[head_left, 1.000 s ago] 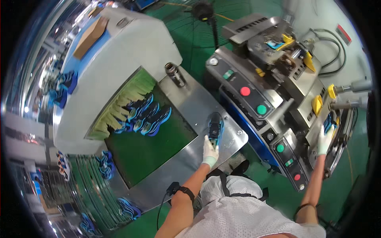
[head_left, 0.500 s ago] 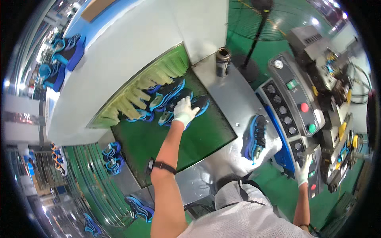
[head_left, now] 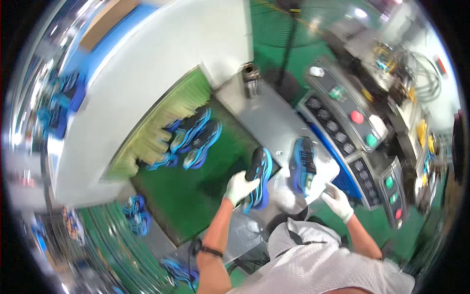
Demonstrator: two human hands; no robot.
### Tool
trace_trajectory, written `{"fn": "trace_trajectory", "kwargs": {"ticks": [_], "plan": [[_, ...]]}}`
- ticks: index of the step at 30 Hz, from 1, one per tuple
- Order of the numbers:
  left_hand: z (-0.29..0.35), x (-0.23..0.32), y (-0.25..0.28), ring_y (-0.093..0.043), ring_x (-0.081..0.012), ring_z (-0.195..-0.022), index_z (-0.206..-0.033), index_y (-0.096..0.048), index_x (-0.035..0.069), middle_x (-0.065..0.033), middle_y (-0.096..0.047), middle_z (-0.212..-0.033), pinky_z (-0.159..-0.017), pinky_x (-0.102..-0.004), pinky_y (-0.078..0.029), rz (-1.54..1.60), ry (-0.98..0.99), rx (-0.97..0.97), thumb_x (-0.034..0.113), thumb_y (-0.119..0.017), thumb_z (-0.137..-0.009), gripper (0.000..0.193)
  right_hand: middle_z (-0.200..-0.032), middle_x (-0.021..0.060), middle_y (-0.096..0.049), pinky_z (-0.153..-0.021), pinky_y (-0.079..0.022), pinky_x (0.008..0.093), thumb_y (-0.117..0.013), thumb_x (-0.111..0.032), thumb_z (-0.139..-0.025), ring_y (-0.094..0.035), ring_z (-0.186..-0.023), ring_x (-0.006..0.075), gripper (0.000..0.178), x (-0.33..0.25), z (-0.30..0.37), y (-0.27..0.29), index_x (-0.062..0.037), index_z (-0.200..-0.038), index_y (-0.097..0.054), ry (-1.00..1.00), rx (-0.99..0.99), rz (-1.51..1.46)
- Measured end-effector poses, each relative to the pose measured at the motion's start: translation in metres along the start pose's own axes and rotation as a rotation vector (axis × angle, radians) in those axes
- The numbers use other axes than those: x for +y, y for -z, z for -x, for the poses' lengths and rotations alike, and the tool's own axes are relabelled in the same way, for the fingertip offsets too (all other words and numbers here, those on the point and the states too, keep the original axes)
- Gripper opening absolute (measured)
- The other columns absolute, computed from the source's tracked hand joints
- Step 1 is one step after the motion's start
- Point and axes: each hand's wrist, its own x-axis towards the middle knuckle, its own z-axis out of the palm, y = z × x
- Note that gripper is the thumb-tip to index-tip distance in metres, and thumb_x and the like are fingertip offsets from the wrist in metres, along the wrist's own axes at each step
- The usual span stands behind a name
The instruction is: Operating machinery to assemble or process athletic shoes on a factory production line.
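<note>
My left hand, in a white glove, grips a black and blue sneaker by its side, over the right corner of the green mat. To the right, another black and blue sneaker stands on the metal tabletop. My gloved right hand is just beyond the table's right edge, close to that sneaker and apart from it. Its fingers are apart and hold nothing. More sneakers lie on the mat by the green strip curtain, some partly behind its strips.
A control panel with dials and coloured buttons stands to the right. At the table's far edge is a dark can. A white machine housing rises behind the curtain. Sneakers lie beside the roller rack at left.
My left hand has taken a sneaker from the group by the curtain and brought it right and nearer. My right hand has left the control panel and come toward the table. The view has shifted.
</note>
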Motion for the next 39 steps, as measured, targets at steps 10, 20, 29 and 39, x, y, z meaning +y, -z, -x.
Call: {"fn": "trace_trajectory", "kwargs": {"ticks": [10,20,29,39], "plan": [[0.004,0.168,-0.062,-0.064,-0.0292,-0.117,-0.128,-0.064,0.005,-0.0101,-0.068,-0.123,-0.106,-0.0441,-0.044,-0.032,-1.453,0.058,0.029,-0.082,-0.073,0.062,-0.136,0.0123,-0.063,-0.104,-0.050,0.0403,-0.068,-0.039,-0.096,-0.062,-0.119,0.0231,0.056,-0.012,0.008,0.023,-0.0033,-0.138,-0.058,-0.227,-0.764,-1.231],[-0.039,0.484,-0.092,-0.047,-0.0296,-0.138,-0.149,-0.037,-0.007,-0.0208,-0.046,-0.150,-0.115,-0.0404,-0.039,0.359,-0.894,-0.050,-0.002,-0.061,-0.095,0.059,-0.135,0.0116,-0.063,-0.102,-0.053,0.0371,-0.089,-0.021,-0.075,-0.064,-0.120,0.0217,0.087,-0.048,0.049,0.227,-0.0018,-0.147,-0.045,0.446,-0.211,-1.312],[-0.295,0.603,-0.154,-0.057,-0.0296,-0.127,-0.141,-0.042,-0.007,-0.0242,-0.053,-0.140,-0.106,-0.0386,-0.046,0.054,-0.729,0.154,0.021,-0.077,-0.090,0.068,-0.151,0.0149,-0.048,-0.115,-0.041,0.0423,-0.093,-0.028,-0.066,-0.051,-0.136,0.0301,0.116,-0.070,0.085,0.300,-0.0072,-0.159,-0.027,0.624,0.039,-1.457],[-0.402,0.596,-0.156,-0.071,-0.0291,-0.095,-0.108,-0.070,-0.006,-0.0207,-0.074,-0.100,-0.087,-0.0377,-0.053,-0.179,-0.790,0.331,0.025,-0.075,-0.085,0.039,-0.145,0.0150,-0.053,-0.107,-0.048,0.0432,-0.084,-0.014,-0.077,-0.056,-0.128,0.0280,0.094,-0.052,0.092,0.299,-0.0014,-0.154,-0.033,0.518,0.251,-1.380]]}}
